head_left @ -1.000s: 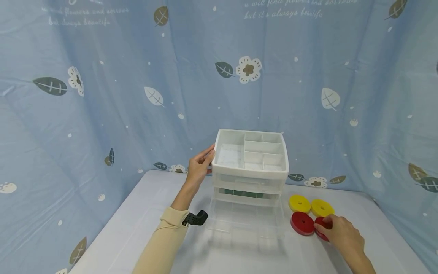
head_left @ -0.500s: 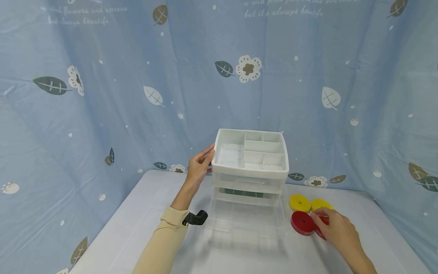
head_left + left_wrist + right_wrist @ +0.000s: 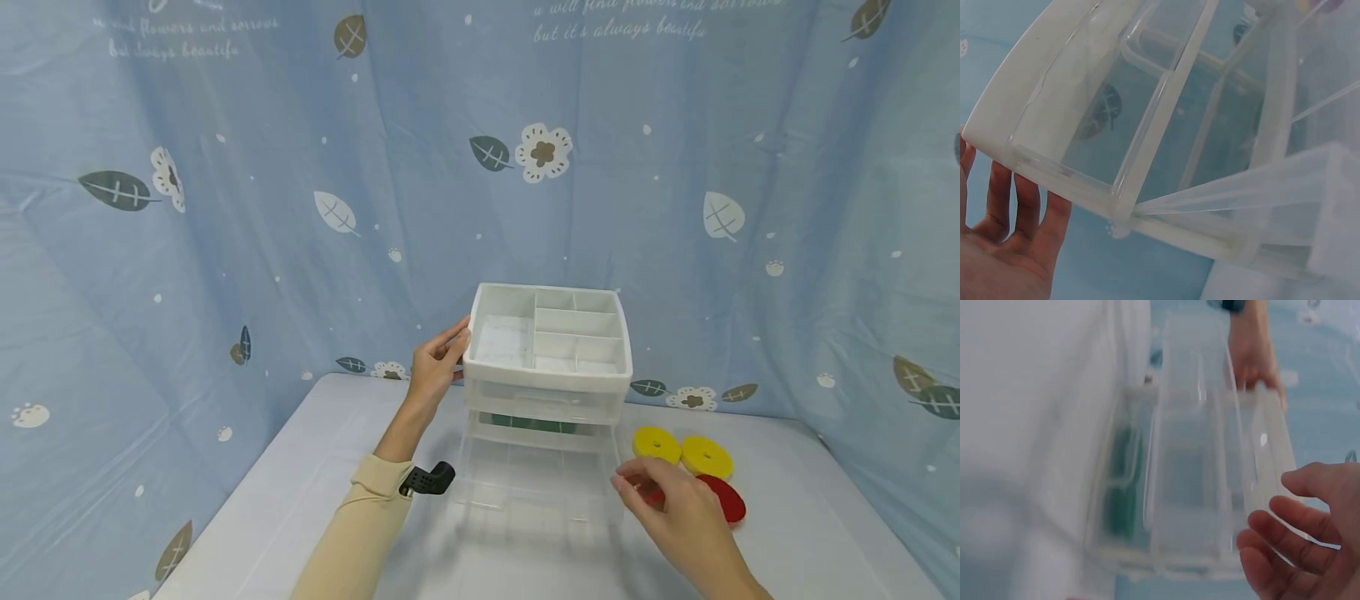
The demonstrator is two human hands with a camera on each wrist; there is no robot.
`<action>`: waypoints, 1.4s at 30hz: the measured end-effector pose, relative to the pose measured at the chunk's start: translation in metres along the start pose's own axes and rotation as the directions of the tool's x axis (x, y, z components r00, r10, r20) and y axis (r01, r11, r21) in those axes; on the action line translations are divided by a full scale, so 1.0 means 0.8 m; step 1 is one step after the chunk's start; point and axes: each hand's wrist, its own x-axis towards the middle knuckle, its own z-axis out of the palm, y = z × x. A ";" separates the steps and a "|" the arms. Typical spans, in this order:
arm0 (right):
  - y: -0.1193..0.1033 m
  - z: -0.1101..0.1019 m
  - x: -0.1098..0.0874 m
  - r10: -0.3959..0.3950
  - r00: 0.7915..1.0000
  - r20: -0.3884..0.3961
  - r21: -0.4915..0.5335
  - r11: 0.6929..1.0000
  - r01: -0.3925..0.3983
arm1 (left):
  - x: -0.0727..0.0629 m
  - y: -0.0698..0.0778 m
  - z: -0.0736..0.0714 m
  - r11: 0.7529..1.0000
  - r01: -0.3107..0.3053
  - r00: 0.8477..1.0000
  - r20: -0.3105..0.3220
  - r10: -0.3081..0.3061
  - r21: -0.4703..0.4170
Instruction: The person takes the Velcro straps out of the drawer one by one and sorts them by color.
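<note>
The left hand (image 3: 433, 364) lays its fingers against the side of the white drawer unit (image 3: 549, 379) near the counter's (image 3: 300, 483) far edge. The right hand (image 3: 678, 515), half open with loosely curved fingers, hovers by the hard-to-see clear drawer (image 3: 536, 485), partly hiding red discs (image 3: 725, 500); yellow discs (image 3: 707, 457) lie toward the far right corner.

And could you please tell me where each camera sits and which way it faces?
Head: worn there, facing forward and down at the drawer unit; left hand and right hand show.
Left wrist: on that wrist, facing the drawer unit; part of the left hand shows.
Right wrist: on that wrist, facing the drawer unit; right hand near, left hand beyond.
Head and right wrist share both hands.
</note>
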 end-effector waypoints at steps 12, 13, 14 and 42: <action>-0.035 0.024 -0.026 -0.065 0.997 0.032 0.052 0.997 0.063 | 0.001 -0.002 0.000 1.000 -0.009 1.000 0.002 0.009 0.016; -0.037 0.028 -0.028 -0.094 0.994 0.057 0.074 0.993 0.090 | 0.001 -0.002 0.000 1.000 -0.011 1.000 0.004 0.011 0.016; -0.038 0.032 -0.030 -0.123 0.988 0.088 0.099 0.988 0.115 | 0.002 -0.002 0.000 1.000 -0.012 1.000 0.007 0.012 0.015; -0.020 0.112 -0.037 -0.040 0.658 0.752 0.658 0.102 -0.746 | -0.001 -0.002 0.000 0.999 -0.017 1.000 0.006 0.017 0.045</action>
